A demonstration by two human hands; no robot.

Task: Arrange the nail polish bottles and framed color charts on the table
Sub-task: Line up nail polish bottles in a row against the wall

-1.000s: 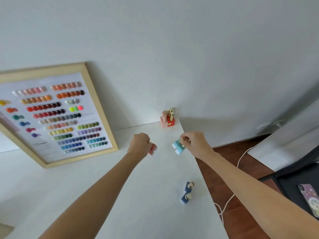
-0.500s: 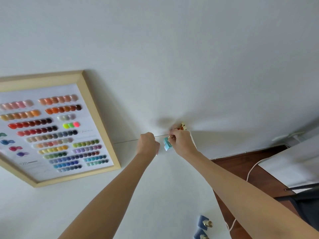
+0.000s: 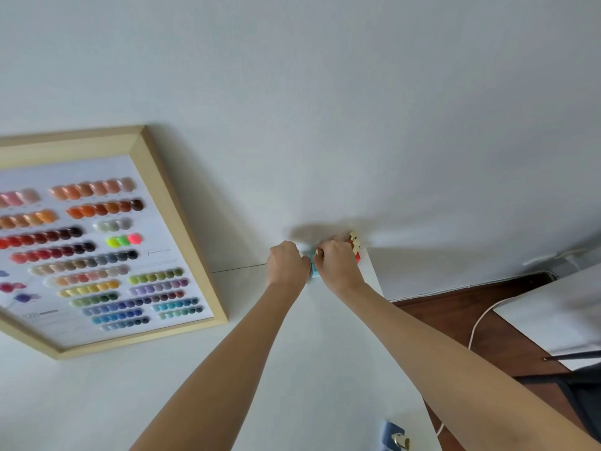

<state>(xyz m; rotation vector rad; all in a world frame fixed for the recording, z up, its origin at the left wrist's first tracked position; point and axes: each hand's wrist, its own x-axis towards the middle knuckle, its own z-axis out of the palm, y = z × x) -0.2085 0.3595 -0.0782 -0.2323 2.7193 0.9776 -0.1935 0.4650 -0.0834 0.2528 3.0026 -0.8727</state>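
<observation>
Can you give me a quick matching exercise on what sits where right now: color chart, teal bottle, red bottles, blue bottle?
Things:
1. framed color chart
2. teal bottle
3. red bottles
4. blue bottle

Places:
A. between the two hands, pinched by the right hand
B. far corner of the table, by the wall, gold caps showing
C. leaning against the wall on the left
D. bottom of the view, near the table's right edge

Pairs: 1-C, 2-A, 3-B, 4-D
</observation>
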